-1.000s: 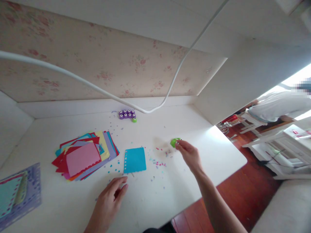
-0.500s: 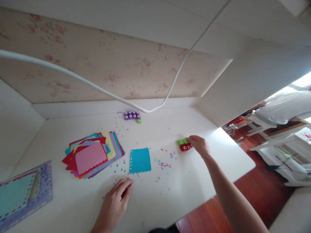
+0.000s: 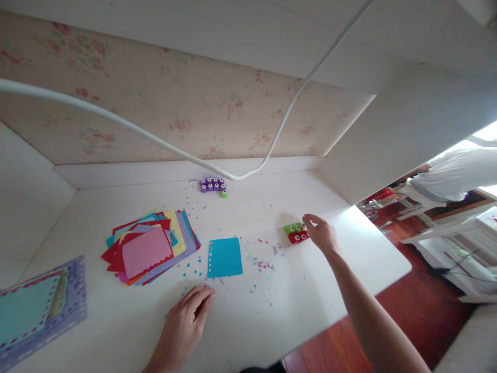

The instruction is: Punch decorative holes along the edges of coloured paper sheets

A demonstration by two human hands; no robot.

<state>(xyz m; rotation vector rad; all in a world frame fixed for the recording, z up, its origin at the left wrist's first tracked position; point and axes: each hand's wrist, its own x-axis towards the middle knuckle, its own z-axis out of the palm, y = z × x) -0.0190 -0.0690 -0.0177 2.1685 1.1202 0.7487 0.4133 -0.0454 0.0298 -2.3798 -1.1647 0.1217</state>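
My left hand [image 3: 188, 316] rests on the white desk with its fingers curled together, and nothing shows in them. Just beyond its fingertips lies a blue square sheet of paper [image 3: 225, 257] with holes punched along its left edge. Farther right, my right hand [image 3: 321, 234] is at the right end of a block of small craft punches with eye-like tops. Green punches [image 3: 292, 228] form the far row and red punches [image 3: 298, 237] the near row. Thumb and forefinger bend into a ring, a small gap showing between them; what lies at the tips is hidden.
Purple punches [image 3: 210, 187] and one green punch [image 3: 223, 194] stand near the wall. A fanned pile of coloured paper [image 3: 147, 252] lies left, with punched sheets [image 3: 29, 305] at the far left. Paper bits [image 3: 264, 264] are scattered about. A white cable [image 3: 171, 149] hangs in front.
My right hand has risen slightly at the punches, and a gap now shows between its thumb and forefinger. My left hand stays in place. The view has shifted slightly.
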